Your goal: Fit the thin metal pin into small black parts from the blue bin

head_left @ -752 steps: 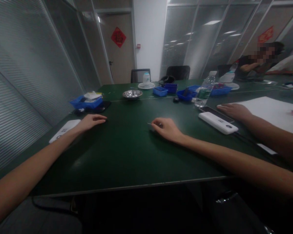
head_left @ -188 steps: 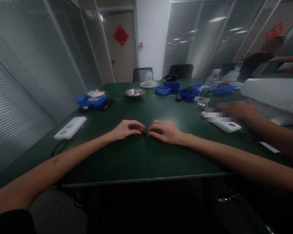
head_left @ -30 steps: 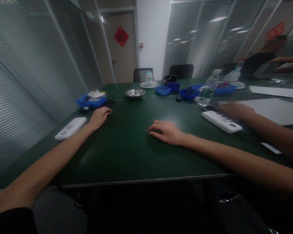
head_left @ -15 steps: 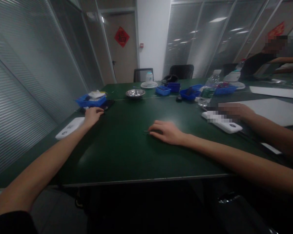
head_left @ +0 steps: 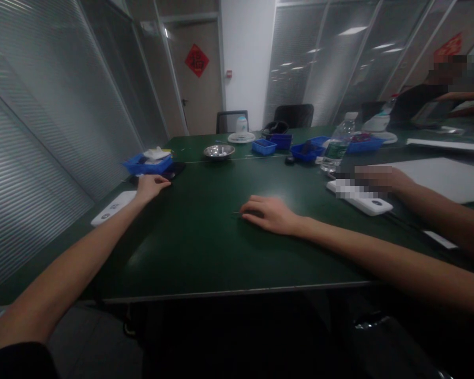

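Observation:
My right hand (head_left: 270,213) rests on the green table (head_left: 205,242), its fingers pinched on a thin needle-like piece (head_left: 236,213) whose tip points left. Most of that piece is hidden by the fingers. Further left, my left hand (head_left: 152,188) has its thumb and fingertips together in a pinch; whatever may be between them is too small to make out. It is just in front of a blue basket (head_left: 148,167) with white tissue in it, and a dark flat object (head_left: 177,170) lies by the basket. A white power strip (head_left: 114,208) is beside my left wrist.
A metal bowl (head_left: 219,152) stands behind my hands. Blue baskets (head_left: 264,147) and a water bottle (head_left: 336,147) are toward the back right. At right, another person's hand (head_left: 395,181) is over a second white power strip (head_left: 359,197), near a white board (head_left: 446,179).
My left hand has shifted very slightly to the right. My right hand and the thin piece are in the same place.

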`<state>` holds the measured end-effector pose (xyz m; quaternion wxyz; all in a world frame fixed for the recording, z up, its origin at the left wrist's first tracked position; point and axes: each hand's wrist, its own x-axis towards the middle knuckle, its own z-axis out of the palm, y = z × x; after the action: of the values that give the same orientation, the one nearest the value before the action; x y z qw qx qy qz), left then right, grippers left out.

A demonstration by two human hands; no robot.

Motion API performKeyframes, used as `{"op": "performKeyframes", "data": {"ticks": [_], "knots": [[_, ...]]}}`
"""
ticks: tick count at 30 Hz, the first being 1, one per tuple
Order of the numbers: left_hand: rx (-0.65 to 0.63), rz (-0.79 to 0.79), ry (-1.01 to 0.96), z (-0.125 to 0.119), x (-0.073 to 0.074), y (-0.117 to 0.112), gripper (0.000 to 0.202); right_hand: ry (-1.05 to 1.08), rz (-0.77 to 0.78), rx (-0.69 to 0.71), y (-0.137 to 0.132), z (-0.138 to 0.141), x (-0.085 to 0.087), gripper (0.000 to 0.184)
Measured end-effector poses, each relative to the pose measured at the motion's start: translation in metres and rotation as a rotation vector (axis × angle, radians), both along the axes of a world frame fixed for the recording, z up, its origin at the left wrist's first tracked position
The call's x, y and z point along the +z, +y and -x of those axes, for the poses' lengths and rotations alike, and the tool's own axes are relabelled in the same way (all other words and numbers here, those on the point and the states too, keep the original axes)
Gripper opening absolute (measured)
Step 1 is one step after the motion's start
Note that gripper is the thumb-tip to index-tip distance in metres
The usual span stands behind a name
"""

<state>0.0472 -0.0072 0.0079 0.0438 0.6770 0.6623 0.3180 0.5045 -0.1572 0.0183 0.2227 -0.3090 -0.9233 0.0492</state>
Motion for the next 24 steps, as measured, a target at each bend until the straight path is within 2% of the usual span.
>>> {"op": "performKeyframes", "data": {"ticks": [3, 8, 11, 13, 15, 24], "knots": [[-0.191, 0.041, -0.030, -0.031, 0.004, -0.013, 0.020, -0.002, -0.001, -0.005, 0.001, -0.001, -0.001, 0.028], [-0.718, 0.098, -0.143, -0.106, 0.002, -0.054, 0.027, 0.001, -0.021, -0.021, 0.003, -0.001, -0.003, 0.029], [-0.948, 0.123, -0.173, -0.142, 0.000, -0.082, 0.026, 0.002, -0.032, -0.038, 0.003, 0.000, -0.004, 0.029], [-1.013, 0.143, -0.175, -0.155, 0.001, -0.095, 0.025, -0.001, -0.032, -0.040, 0.003, -0.001, -0.004, 0.029], [-1.024, 0.152, -0.181, -0.160, 0.002, -0.102, 0.025, -0.002, -0.031, -0.039, 0.002, -0.001, -0.004, 0.029], [-1.004, 0.184, -0.188, -0.159, 0.004, -0.104, 0.025, 0.018, -0.016, -0.023, 0.002, -0.001, -0.003, 0.028]]}}
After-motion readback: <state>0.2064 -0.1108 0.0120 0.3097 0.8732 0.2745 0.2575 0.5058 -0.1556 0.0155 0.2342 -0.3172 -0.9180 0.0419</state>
